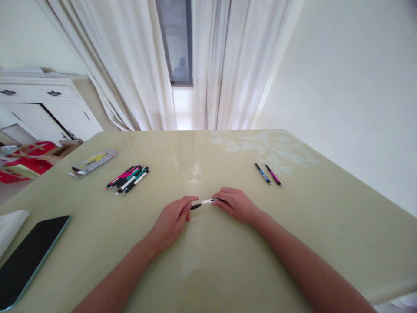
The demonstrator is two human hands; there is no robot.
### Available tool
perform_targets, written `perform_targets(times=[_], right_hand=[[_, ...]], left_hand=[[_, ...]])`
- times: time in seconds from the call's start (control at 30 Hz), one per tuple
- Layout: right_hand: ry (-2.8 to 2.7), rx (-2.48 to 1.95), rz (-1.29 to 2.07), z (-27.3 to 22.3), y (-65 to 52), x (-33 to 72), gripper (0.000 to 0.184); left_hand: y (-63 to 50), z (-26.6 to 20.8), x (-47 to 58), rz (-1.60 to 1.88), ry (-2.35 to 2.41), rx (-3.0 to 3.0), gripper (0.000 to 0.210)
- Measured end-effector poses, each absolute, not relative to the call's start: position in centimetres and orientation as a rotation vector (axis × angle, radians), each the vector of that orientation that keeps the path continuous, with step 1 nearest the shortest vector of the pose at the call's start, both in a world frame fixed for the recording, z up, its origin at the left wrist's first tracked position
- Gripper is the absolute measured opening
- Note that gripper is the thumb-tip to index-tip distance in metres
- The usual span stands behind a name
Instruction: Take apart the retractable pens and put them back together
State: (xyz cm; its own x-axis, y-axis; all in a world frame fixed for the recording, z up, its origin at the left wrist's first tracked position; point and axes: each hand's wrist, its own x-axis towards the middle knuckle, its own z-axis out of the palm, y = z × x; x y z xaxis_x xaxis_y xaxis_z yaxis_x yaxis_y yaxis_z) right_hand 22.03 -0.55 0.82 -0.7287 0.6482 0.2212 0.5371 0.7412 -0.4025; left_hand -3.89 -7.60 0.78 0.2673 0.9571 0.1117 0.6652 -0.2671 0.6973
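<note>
Between my two hands, above the middle of the table (202,261), is a white pen (207,201) with a black grip. My left hand (172,219) has its fingers closed on the black grip end. Fingers of my right hand (236,204) are closed around the other end and hide it. A blue pen (262,174) and a purple pen (273,175) lie side by side beyond my right hand. Off to the left is a pile of several pens (128,179) in pink, teal, white and black.
An opened pen box (94,162) lies at the table's far left. A dark-screened tablet (32,256) rests at the near left, with a white object (11,226) beside it. Left of the table are a red box (31,158) and a white cabinet (48,108). Curtains (130,65) hang behind.
</note>
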Motion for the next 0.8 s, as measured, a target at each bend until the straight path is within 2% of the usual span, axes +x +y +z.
perform_targets(times=[0.1, 0.27, 0.63, 0.8], right_hand=[[-2.587, -0.896, 0.463, 0.9, -0.6, 22.0, 0.033], [-2.573, -0.932, 0.467, 0.9, -0.6, 22.0, 0.032], [-2.419, -0.953, 0.516, 0.8, -0.2, 22.5, 0.031], [-2.277, -1.113, 0.332, 0.4, 0.7, 23.0, 0.028]], left_hand=[[-7.7, 1.0, -3.8, 0.668, 1.362, 2.133, 0.031], [-7.7, 1.1, -3.7, 0.815, 1.487, 2.007, 0.023], [-7.2, 1.3, -4.0, 1.067, 1.627, 1.914, 0.022], [-7.2, 1.2, -4.1, 1.087, 1.643, 1.785, 0.028]])
